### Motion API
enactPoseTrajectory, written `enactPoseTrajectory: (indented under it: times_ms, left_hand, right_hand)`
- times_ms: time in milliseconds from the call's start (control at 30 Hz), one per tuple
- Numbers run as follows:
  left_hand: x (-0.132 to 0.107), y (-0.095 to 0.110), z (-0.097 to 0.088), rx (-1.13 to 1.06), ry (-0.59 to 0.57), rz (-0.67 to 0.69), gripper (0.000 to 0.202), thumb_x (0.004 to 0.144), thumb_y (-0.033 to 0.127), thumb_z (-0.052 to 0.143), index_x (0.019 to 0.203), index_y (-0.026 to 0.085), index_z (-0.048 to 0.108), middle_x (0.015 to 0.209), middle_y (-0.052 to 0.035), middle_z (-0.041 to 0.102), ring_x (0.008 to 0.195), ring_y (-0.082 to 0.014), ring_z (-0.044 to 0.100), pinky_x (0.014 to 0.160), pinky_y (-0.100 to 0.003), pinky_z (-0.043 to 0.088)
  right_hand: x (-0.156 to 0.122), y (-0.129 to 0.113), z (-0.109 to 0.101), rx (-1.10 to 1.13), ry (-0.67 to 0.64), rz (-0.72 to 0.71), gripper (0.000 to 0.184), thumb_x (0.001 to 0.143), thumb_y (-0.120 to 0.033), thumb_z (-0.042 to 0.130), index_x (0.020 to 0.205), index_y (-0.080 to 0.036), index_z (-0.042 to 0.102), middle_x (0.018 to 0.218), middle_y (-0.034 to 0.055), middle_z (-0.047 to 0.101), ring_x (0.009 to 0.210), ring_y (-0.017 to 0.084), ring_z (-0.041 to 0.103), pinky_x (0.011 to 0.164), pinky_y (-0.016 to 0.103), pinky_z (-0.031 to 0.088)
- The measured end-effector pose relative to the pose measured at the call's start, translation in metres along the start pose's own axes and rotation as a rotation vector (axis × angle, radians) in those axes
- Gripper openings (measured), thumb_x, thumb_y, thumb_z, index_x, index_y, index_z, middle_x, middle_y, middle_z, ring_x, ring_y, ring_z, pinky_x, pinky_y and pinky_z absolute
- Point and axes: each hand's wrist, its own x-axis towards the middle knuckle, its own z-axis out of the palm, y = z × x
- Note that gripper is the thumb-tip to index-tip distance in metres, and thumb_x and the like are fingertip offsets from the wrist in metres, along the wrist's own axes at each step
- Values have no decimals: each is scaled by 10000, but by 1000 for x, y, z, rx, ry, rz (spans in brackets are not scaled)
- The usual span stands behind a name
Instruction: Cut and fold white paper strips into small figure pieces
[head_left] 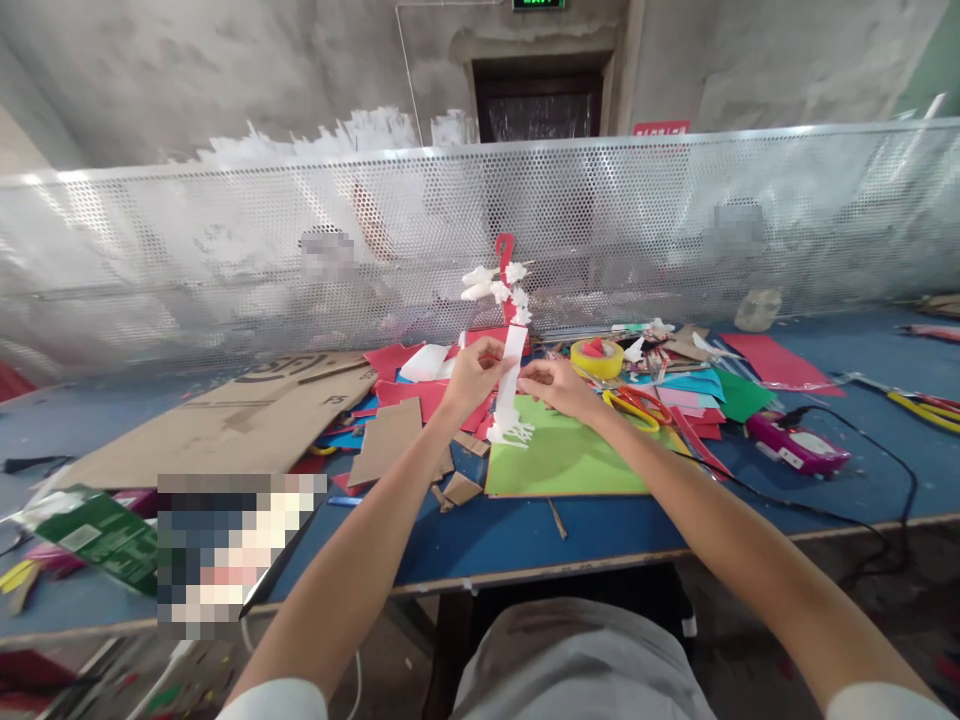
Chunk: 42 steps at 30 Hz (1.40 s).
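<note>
White paper strip (pixel 511 380): is slanting, fringed end pointing toward six o'clock
Left hand (pixel 476 380): is pinching its nine-o'clock edge
Right hand (pixel 559 387): is curling at three o'clock; hold unclear

Soft, moderate light glints along the perforated screen (pixel 420 240), the view's edges look stretched, and pixelation masks several patches.

The slim paper strip with a frilled lower end (pixel 509 380) is white. The upright hooked paper piece (pixel 506 256) is red, and the flower-like paper pieces on it (pixel 500 292) are white. The flat rectangular paper sheet (pixel 577 465) is plain lime green; the broad flat tabletop (pixel 472 545) is blue. The round tape roll (pixel 598 368) is yellow, the boxy plastic device (pixel 778 438) magenta. The large cardboard sheet (pixel 217 425) is brown with dark printing, and the perforated metal screen (pixel 420 220) silvery grey, patterned with small dots.
</note>
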Motion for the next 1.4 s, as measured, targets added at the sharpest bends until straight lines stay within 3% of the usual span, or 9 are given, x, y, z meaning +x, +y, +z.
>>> enactPoseTrajectory:
  times_ms: [200,400,700,1067,1400]
  left_hand:
    - [-1,-1,4,-27,-24,5,265,771,388,679,830,155,567,818,-25,623,679,-114,573,648,-249,482]
    - [-2,-1,5,-157,-214,-31,321,742,349,715,952,148,579,876,-53,674,755,-151,642,726,-297,512]
    - [-2,-4,7,-119,-187,-76,314,735,358,714,929,145,588,916,-61,683,782,-155,642,731,-292,511]
    - [-4,-2,12,-113,-192,-50,251,752,311,677,907,150,562,909,-50,651,788,-145,619,752,-294,502]
    - [-6,-6,16,15,-166,-54,202,730,231,648,898,169,556,815,-19,628,715,-140,589,662,-270,466]
  right_hand:
    - [3,6,1,8,42,9,177,794,-328,605,834,-162,653,751,51,673,607,126,574,518,228,448]
    - [9,15,-3,40,138,4,222,779,-365,623,848,-155,650,750,54,689,581,128,585,510,231,456]
    - [8,13,-4,23,129,45,223,785,-369,628,855,-158,638,762,59,691,632,151,617,551,251,482]
    - [11,22,-7,-93,136,-57,185,806,-308,584,851,-140,647,778,63,698,692,160,640,636,260,486]
    - [9,12,-3,-397,191,-83,117,786,-256,580,791,-151,632,750,46,691,654,147,606,614,246,423]
